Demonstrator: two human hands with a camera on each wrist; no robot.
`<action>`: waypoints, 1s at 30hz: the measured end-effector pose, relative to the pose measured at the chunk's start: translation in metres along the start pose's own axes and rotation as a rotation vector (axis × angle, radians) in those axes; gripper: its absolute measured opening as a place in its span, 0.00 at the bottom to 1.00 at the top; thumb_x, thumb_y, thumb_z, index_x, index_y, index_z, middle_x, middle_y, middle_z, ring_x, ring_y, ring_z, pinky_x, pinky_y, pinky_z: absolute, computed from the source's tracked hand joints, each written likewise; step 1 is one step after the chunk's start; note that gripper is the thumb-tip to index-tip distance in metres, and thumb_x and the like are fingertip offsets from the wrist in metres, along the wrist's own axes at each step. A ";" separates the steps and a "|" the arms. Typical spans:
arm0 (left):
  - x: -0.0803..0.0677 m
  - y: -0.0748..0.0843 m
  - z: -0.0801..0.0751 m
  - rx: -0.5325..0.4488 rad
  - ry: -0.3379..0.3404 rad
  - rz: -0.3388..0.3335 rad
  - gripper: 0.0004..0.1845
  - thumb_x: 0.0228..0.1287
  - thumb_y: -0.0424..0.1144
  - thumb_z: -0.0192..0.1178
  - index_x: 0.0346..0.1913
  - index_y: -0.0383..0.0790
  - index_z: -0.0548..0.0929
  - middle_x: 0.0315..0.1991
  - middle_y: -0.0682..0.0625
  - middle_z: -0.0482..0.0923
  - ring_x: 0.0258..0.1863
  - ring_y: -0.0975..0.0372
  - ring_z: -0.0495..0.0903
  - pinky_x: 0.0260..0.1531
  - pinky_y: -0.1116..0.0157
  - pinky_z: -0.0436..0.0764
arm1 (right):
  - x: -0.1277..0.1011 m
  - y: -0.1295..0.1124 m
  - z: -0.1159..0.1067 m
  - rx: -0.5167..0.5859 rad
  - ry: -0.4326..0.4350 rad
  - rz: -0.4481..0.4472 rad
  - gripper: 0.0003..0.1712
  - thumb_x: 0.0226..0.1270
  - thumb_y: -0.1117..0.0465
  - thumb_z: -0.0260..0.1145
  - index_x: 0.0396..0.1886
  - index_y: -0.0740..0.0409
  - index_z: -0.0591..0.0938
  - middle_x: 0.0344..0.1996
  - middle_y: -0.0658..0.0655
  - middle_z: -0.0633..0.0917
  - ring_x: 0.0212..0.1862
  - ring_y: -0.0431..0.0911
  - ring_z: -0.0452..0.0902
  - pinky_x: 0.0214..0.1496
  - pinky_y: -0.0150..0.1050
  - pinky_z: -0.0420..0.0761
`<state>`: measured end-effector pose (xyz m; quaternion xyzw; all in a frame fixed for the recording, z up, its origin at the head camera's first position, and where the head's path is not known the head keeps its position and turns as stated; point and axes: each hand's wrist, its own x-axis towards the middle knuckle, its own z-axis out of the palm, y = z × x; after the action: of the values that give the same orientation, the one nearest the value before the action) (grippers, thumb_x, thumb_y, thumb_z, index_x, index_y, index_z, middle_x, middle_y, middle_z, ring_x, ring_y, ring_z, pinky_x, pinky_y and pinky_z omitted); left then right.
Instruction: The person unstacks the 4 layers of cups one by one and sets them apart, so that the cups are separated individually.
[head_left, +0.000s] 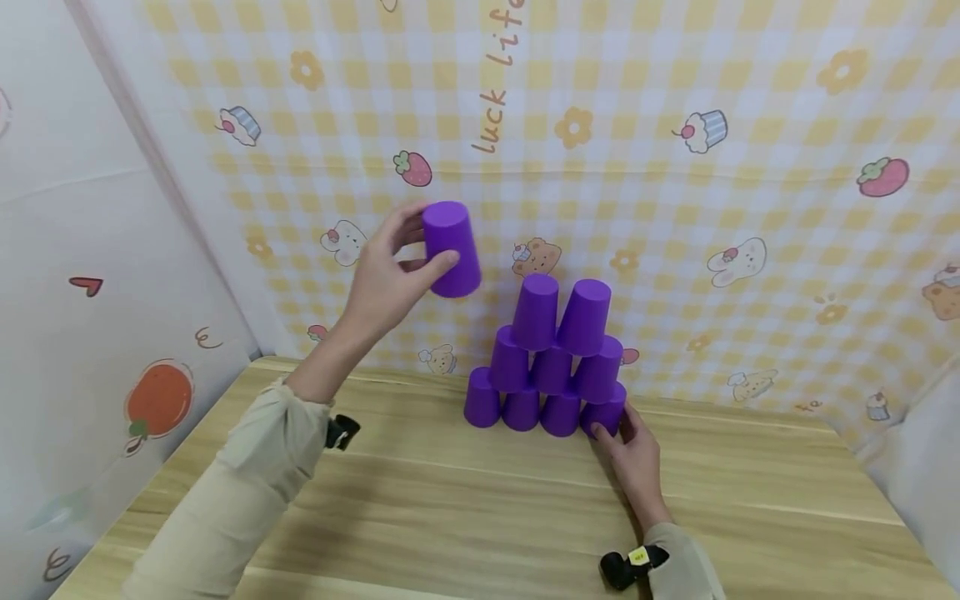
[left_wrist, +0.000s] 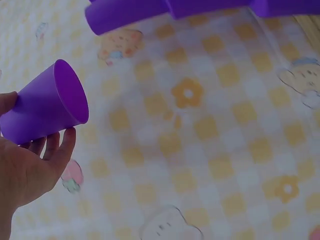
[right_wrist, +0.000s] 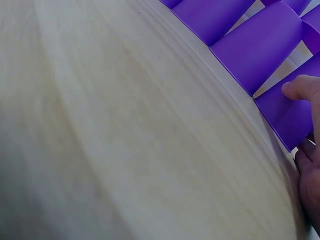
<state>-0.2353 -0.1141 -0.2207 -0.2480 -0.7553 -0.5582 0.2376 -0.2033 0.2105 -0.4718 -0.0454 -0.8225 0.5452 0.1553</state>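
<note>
- The desk (head_left: 465, 517) is of light wood, and both sleeves come in over its near edge, each with a small black device at the wrist.
- The right hand (head_left: 637, 446) rests low on the desk at the right end of the pyramid of cups (head_left: 551, 362). Its grip is loosely curled, with the thumb and fingertips touching the bottom right cup (head_left: 604, 411); in the right wrist view a fingertip (right_wrist: 299, 90) lies on the wall of that cup.
- The pyramid stands near the back edge of the desk: four cups in the bottom row, three above, two on top, all purple and upside down. The place at the very top is free.
- The left hand (head_left: 390, 271) is raised in the air, to the left of the pyramid and higher than its top row. Its grip is closed around one loose purple cup (head_left: 452, 248), thumb on one side and fingers on the other.
- This cup is held mouth down, its long axis nearly upright and a little tilted. The top of the pyramid lies to the right of it and lower, with nothing between them.
- Behind everything hangs a yellow checked cloth (head_left: 750, 167) with cartoon pictures.
</note>
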 end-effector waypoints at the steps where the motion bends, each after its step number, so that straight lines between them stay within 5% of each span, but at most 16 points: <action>1: -0.004 -0.003 -0.005 0.013 0.007 -0.009 0.29 0.57 0.35 0.66 0.62 0.37 0.69 0.53 0.44 0.75 0.51 0.57 0.75 0.45 0.60 0.80 | 0.000 0.000 0.000 0.000 0.001 -0.003 0.37 0.58 0.66 0.67 0.66 0.69 0.63 0.60 0.70 0.69 0.63 0.57 0.64 0.66 0.43 0.64; 14: -0.045 -0.014 -0.033 0.118 0.094 -0.111 0.27 0.56 0.25 0.61 0.59 0.26 0.67 0.52 0.36 0.73 0.50 0.50 0.73 0.47 0.53 0.79 | 0.000 -0.002 0.002 -0.006 0.008 0.000 0.37 0.58 0.67 0.67 0.65 0.69 0.64 0.60 0.70 0.70 0.63 0.57 0.64 0.65 0.43 0.65; 18: -0.053 -0.033 -0.037 0.122 0.092 -0.151 0.27 0.56 0.25 0.61 0.59 0.27 0.66 0.52 0.36 0.72 0.51 0.49 0.73 0.48 0.52 0.78 | 0.000 -0.001 0.002 0.003 0.012 -0.007 0.36 0.58 0.67 0.68 0.65 0.70 0.65 0.59 0.70 0.70 0.62 0.58 0.65 0.65 0.43 0.65; 25: -0.070 -0.090 -0.043 0.130 0.078 -0.299 0.30 0.56 0.32 0.65 0.60 0.31 0.64 0.55 0.38 0.70 0.54 0.48 0.70 0.50 0.52 0.77 | 0.000 0.001 0.001 -0.004 0.015 -0.004 0.36 0.58 0.65 0.68 0.65 0.70 0.65 0.60 0.71 0.69 0.63 0.58 0.64 0.65 0.43 0.64; 30: -0.085 -0.113 -0.038 0.156 0.041 -0.397 0.32 0.55 0.31 0.65 0.60 0.29 0.62 0.56 0.35 0.68 0.56 0.44 0.68 0.52 0.49 0.75 | 0.000 0.001 0.002 -0.005 0.019 -0.004 0.36 0.58 0.65 0.68 0.64 0.70 0.65 0.60 0.70 0.70 0.62 0.58 0.65 0.65 0.43 0.65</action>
<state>-0.2394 -0.1888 -0.3460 -0.0639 -0.8252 -0.5388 0.1568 -0.2038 0.2090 -0.4731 -0.0493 -0.8225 0.5424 0.1640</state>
